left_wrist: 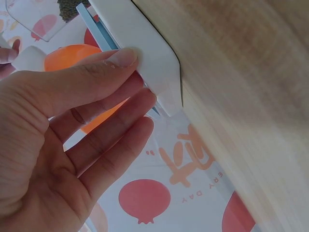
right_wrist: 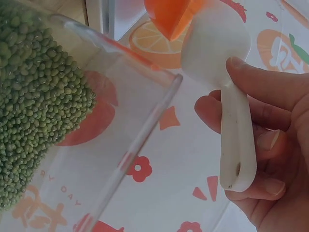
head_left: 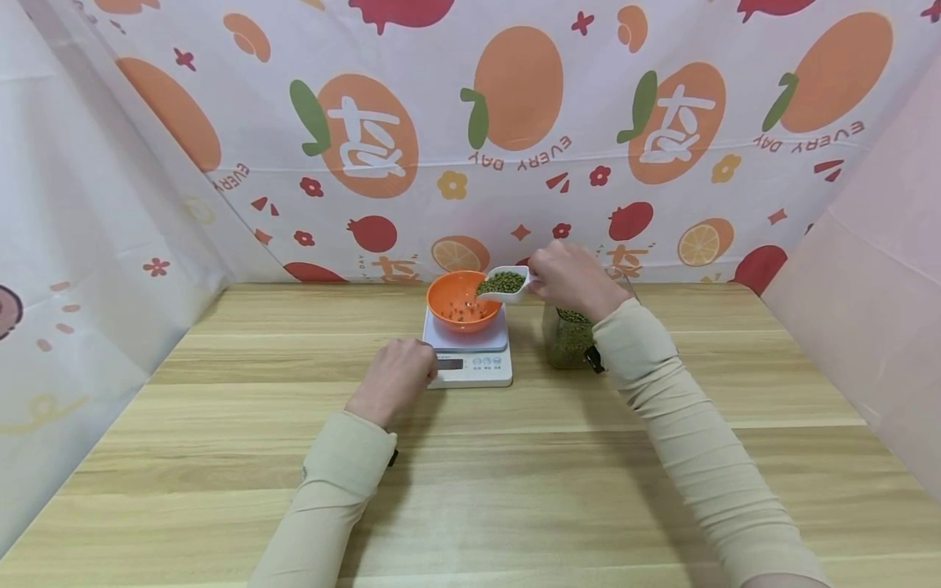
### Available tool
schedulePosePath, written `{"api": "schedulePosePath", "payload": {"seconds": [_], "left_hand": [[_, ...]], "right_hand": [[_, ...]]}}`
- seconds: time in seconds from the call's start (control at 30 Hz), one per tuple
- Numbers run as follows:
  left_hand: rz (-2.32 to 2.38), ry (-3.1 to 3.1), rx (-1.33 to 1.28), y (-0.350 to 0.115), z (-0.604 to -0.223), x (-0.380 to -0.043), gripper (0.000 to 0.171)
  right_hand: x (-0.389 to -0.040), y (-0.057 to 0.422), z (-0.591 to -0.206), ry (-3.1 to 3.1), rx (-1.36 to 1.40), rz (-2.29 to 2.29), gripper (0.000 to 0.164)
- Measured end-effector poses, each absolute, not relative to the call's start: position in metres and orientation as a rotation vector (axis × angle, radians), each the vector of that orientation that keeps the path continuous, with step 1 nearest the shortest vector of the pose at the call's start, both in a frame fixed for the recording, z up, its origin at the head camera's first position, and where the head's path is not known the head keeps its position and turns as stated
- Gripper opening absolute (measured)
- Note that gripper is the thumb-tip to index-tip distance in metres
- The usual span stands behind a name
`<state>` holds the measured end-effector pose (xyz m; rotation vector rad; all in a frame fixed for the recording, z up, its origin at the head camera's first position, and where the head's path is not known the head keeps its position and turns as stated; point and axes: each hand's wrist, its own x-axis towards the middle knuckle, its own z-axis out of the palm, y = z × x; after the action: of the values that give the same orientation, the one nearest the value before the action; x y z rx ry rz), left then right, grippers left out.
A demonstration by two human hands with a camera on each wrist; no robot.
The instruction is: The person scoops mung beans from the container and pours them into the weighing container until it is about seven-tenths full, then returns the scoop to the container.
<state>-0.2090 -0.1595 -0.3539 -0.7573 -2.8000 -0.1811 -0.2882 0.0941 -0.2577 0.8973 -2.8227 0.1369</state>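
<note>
An orange bowl (head_left: 465, 320) with a few green beans in it sits on a white kitchen scale (head_left: 485, 371). My left hand (head_left: 397, 376) is at the scale's front left corner; in the left wrist view its thumb and index finger hold the scale's edge, the other fingers loosely bent. My right hand (head_left: 573, 278) grips the handle of a white scoop (right_wrist: 239, 140). Heaped with green beans (head_left: 503, 282), the scoop is over the bowl's right rim, and some beans appear to be falling from its lip. The scale's display is too dark to read.
A clear container (head_left: 568, 343) of green beans stands right of the scale, partly hidden beneath my right forearm. The wooden table (head_left: 470, 490) ends at a fruit-printed cloth (head_left: 456, 212) at the back, with cloth on both sides too.
</note>
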Motion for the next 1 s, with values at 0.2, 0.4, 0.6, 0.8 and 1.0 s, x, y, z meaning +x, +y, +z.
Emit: {"api": "schedulePosePath", "payload": {"seconds": [0.2, 0.4, 0.6, 0.8, 1.0], "left_hand": [[-0.19, -2.784, -0.771, -0.159, -0.354, -0.209, 0.038], [-0.192, -2.786, -0.778, -0.159, -0.354, -0.21, 0.037], [-0.191, -2.804, -0.758, -0.159, -0.354, -0.21, 0.036], [-0.192, -2.808, -0.756, -0.159, -0.354, -0.21, 0.038], [-0.193, -2.805, -0.76, -0.159, -0.353, -0.21, 0.037]], "right_hand": [[-0.288, 0.092, -0.258, -2.792, 0.874, 0.055, 0.017], [-0.289, 0.09, -0.258, -2.747, 0.869, -0.004, 0.017], [-0.288, 0.09, -0.256, -2.639, 0.904, -0.061, 0.013], [-0.286, 0.087, -0.252, -2.58, 0.903, -0.119, 0.012], [-0.284, 0.083, -0.248, -2.555, 0.903, -0.181, 0.011]]}}
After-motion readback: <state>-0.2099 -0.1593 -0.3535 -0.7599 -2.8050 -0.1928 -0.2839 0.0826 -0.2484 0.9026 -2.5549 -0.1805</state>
